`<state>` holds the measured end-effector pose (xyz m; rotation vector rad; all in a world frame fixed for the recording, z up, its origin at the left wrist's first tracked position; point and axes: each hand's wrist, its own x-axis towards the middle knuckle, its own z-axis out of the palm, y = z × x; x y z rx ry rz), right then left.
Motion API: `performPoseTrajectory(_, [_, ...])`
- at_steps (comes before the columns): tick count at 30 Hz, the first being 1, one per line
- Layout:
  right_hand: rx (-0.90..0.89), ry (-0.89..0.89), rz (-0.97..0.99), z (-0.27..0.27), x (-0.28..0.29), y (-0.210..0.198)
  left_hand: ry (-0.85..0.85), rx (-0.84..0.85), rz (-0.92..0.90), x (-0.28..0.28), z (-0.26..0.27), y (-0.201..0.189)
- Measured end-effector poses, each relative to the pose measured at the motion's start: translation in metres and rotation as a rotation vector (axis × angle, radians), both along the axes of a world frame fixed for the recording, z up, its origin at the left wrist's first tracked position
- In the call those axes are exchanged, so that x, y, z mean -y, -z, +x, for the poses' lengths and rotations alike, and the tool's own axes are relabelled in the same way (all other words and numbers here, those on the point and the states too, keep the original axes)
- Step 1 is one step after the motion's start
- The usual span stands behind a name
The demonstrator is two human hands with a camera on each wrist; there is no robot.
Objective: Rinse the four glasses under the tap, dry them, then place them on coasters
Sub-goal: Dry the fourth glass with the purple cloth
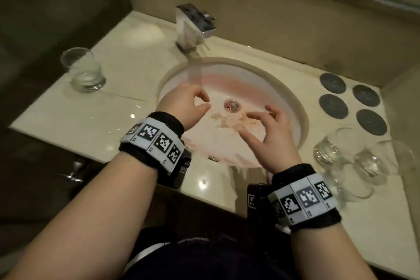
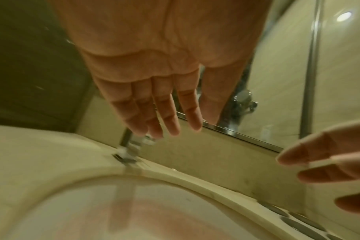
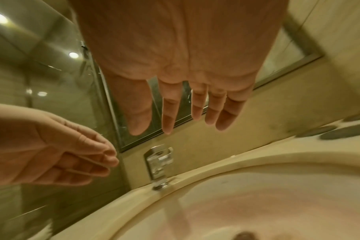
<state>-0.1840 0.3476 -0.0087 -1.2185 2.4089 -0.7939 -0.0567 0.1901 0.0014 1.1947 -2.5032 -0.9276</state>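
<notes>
Both my hands hover empty over the round sink basin [image 1: 293, 107]. My left hand [image 1: 205, 102] has loosely curled fingers, and my right hand [image 1: 248, 124] has its fingers spread and relaxed. One clear glass [image 1: 83, 70] stands upright on the counter at the left. Three more clear glasses [image 1: 334, 148] crowd together on the counter to the right of the basin, close to my right wrist. Several dark round coasters [image 1: 333, 83] lie bare at the back right. The square chrome tap [image 1: 193, 25] stands behind the basin, with a faint stream of water [image 2: 123, 194] falling from it.
The basin has pinkish stains and brown specks around the drain [image 1: 231, 105]. The pale counter [image 1: 127, 57] ends at a wall on the left and right, with a mirror's edge [image 3: 195, 118] behind. The counter's front edge is at my forearms.
</notes>
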Motion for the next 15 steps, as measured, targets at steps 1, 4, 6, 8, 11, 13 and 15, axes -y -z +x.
performPoseTrajectory(1, [0.013, -0.019, 0.001, 0.008, 0.017, 0.000, -0.050, -0.002, -0.013, 0.015, 0.014, -0.003])
performPoseTrajectory(4, [0.027, -0.062, -0.017, 0.030, 0.057, 0.001, -0.183, 0.005, -0.081, 0.052, 0.048, -0.013])
performPoseTrajectory(6, [0.034, -0.086, -0.013, 0.045, 0.085, 0.003, -0.283, 0.042, -0.137, 0.079, 0.072, -0.017])
performPoseTrajectory(8, [0.040, -0.104, 0.005, 0.057, 0.111, 0.006, -0.363, 0.101, -0.174, 0.107, 0.093, -0.016])
performPoseTrajectory(11, [0.029, -0.119, 0.026, 0.072, 0.143, 0.011, -0.396, 0.200, -0.168, 0.142, 0.115, -0.009])
performPoseTrajectory(13, [0.038, -0.121, 0.043, 0.078, 0.158, 0.013, -0.381, 0.265, -0.146, 0.159, 0.122, -0.003])
performPoseTrajectory(15, [0.069, -0.109, 0.052, 0.082, 0.168, 0.015, -0.355, 0.329, -0.131, 0.172, 0.125, 0.002])
